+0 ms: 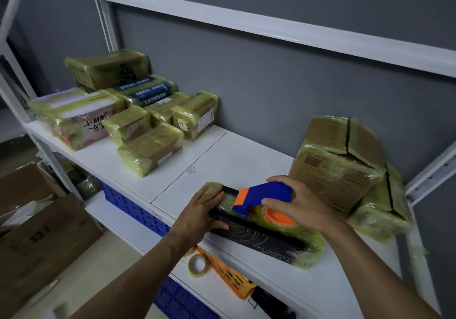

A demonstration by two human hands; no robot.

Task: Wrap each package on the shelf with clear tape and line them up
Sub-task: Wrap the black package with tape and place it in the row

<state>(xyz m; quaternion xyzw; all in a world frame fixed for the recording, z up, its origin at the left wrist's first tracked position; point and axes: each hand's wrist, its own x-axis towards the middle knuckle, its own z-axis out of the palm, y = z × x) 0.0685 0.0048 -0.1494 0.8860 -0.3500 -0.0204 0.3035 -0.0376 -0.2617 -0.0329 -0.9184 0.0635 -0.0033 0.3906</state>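
We see the black flat package (266, 241) lying near the front edge of the white shelf (234, 161), with yellowish clear tape over both its ends. The left hand (204, 211) rests on its left end, fingers straight and spread, pressing it down. The right hand (299, 204) is curled round the blue and orange tape dispenser (265, 196), which sits on top of the package just beside the left fingertips. The tape roll (280, 220) in the dispenser lies against the package's upper face, partly hidden by the right thumb and palm.

Just behind the right hand stands a large cardboard box (338, 168), taped over and tilted; we cannot tell whether the knuckles touch it. A lower taped carton (382, 215) lies against its right side, close to the black package's right end.

Well apart, at the left end of the shelf, we see a cluster of wrapped packages (148, 114), some stacked on one another against the grey wall (271, 72).

Under the left forearm, a spare tape roll (197, 265) lies on the lower shelf board (212, 291) beside an orange basket (232, 276). A blue crate (133, 207) sits further left below the top shelf, and brown cartons (42, 232) stand on the floor.
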